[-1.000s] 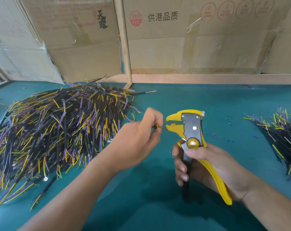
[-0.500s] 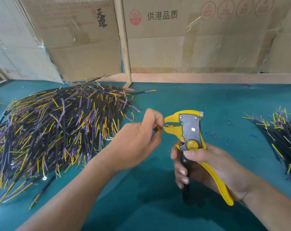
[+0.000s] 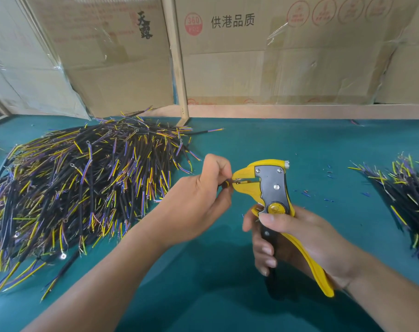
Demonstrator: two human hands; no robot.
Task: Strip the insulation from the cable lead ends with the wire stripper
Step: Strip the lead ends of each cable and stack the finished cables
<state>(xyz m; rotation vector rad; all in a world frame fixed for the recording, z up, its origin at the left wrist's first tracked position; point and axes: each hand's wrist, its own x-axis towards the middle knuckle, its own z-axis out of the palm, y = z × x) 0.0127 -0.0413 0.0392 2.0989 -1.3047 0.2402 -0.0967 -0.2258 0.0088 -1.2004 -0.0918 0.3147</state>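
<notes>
Since a second ago we've pushed the lead end (image 3: 228, 183) into the wire stripper (image 3: 273, 185) jaws, mid-table. Lead shows only a short dark stub with yellow. Open green table (image 3: 263, 144) behind; cable piles far left (image 3: 83, 183) and right (image 3: 405, 188). Our left hand (image 3: 194, 200) pinches the lead; right hand (image 3: 297, 236) grips the handles.

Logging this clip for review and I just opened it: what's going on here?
A person is stripping cable leads at a green table. The left hand pinches a lead end and feeds it into the nose of a yellow wire stripper, which the right hand grips by its handles. A large pile of cables lies on the left, a smaller pile on the right, with small insulation scraps scattered between.
</notes>
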